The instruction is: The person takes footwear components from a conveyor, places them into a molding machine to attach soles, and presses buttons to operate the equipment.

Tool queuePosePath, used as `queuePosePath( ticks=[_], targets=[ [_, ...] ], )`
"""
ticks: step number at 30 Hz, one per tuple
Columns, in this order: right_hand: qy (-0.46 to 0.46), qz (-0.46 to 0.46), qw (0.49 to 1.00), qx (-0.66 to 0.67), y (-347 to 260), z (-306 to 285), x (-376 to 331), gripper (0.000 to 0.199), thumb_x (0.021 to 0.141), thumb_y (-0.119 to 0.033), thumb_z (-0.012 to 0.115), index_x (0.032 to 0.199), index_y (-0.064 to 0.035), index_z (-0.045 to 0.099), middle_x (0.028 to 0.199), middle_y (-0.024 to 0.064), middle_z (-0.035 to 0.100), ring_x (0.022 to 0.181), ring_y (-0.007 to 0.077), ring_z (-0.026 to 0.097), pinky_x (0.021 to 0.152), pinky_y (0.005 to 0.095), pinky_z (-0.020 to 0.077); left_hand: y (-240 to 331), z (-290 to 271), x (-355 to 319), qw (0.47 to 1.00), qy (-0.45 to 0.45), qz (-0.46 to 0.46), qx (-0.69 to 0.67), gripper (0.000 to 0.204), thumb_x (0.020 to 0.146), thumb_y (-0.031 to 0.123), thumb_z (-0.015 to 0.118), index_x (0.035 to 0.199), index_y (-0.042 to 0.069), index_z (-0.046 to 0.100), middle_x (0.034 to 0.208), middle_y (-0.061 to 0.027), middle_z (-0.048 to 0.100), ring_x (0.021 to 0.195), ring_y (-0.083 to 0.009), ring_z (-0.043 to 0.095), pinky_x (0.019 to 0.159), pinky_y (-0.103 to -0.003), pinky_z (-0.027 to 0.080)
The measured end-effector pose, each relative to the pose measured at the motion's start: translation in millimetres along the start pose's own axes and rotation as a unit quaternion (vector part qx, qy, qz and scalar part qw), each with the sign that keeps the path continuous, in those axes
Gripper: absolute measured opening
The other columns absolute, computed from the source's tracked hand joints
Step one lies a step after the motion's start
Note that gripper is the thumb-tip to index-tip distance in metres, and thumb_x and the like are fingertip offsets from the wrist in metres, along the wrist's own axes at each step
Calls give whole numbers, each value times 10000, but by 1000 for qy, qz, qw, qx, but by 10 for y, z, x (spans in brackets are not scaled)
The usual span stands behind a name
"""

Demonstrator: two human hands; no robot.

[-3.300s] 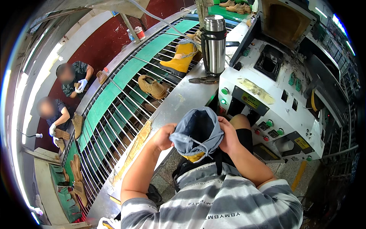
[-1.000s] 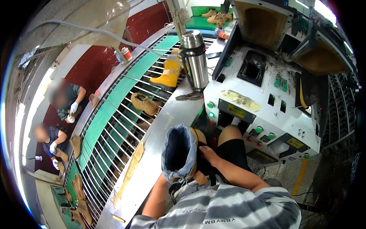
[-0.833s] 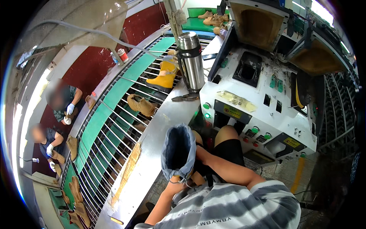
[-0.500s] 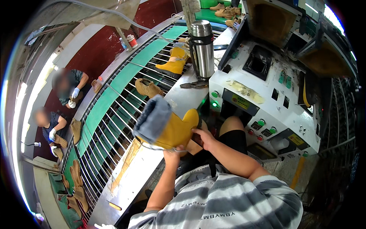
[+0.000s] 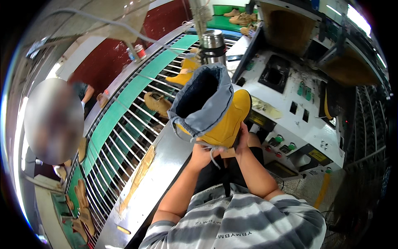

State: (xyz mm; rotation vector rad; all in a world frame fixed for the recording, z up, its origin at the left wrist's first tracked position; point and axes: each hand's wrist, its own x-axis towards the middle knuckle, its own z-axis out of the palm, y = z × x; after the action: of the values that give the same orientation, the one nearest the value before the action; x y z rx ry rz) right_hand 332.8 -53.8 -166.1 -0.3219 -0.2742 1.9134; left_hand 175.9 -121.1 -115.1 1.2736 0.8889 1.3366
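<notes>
Held up a tall yellow boot [image 5: 224,128] with a wide grey fabric collar [image 5: 205,122] between two bare hands, above dark shorts [image 5: 209,176] and partly in front of a flat, silvery metal counter [image 5: 166,157]. Tilted the boot, collar opening upward and leaning toward ten o'clock, toe toward one o'clock. Closed the left hand [image 5: 202,157] on the boot's near side at seven o'clock, just beside thin, dangling grey laces [image 5: 213,149]. Closed the right hand [image 5: 242,139] at five o'clock, along the dark sole [image 5: 250,103]. Had both hands wrapped on the boot rather than spread, but could not tell, under its bulk, how far the hidden fingers curled. Had a small, flat tan tag [image 5: 228,153] between the hands. Wore a short-sleeved, grey-and-white banded shirt [image 5: 232,220] at six o'clock. Had a steel flask [image 5: 213,40] with a black band at twelve o'clock, partly hidden behind the collar. Saw a second yellow boot [image 5: 181,77] between ten and eleven o'clock and a tan shoe [image 5: 156,103] just past nine, both on a rack of metal bars [image 5: 124,155] with a long green strip [image 5: 120,106] over it. Had a white machine [image 5: 315,128] with round green and red buttons at three o'clock.
</notes>
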Motion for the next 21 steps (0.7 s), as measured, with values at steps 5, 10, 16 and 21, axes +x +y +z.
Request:
queuePosePath(
  ticks=[5, 10, 16, 21],
  targets=[
    [82, -92, 988, -88, -702, 133, -102, 512, 887, -383, 537, 1271, -44, 547, 1245, 111, 608, 1138, 264, 578, 983, 382, 440, -197, -427, 39, 996, -81, -45, 19, 611, 834, 16, 668, 1384, 8, 403, 1403, -129, 467, 1267, -240, 475, 1058, -380, 368],
    [73, -200, 962, -172, -1152, 435, -15, 530, 845, -181, 592, 1332, -36, 443, 1201, 117, 589, 1108, 256, 570, 959, 349, 442, -350, 161, 585, 985, 79, 129, -79, 574, 885, 224, 642, 1371, 30, 407, 1414, -130, 433, 1278, -271, 452, 1055, -417, 372],
    [79, -293, 924, -230, -1445, 837, 124, 613, 800, -133, 644, 1356, -58, 397, 1187, 104, 567, 1090, 248, 564, 934, 353, 454, 33, 770, 1187, 943, 76, 42, -323, 615, 867, 290, 639, 1377, 28, 413, 1362, -107, 495, 1279, -306, 453, 1074, -447, 359],
    [24, -259, 936, -236, -1861, 355, 261, 801, 683, -188, 762, 1364, -30, 373, 1196, 117, 559, 1081, 280, 573, 891, 385, 496, -281, 864, 1623, 910, -22, -1, -414, 652, 867, 330, 655, 1391, 40, 399, 1403, -106, 470, 1297, -292, 440, 1084, -443, 348]
  ],
)
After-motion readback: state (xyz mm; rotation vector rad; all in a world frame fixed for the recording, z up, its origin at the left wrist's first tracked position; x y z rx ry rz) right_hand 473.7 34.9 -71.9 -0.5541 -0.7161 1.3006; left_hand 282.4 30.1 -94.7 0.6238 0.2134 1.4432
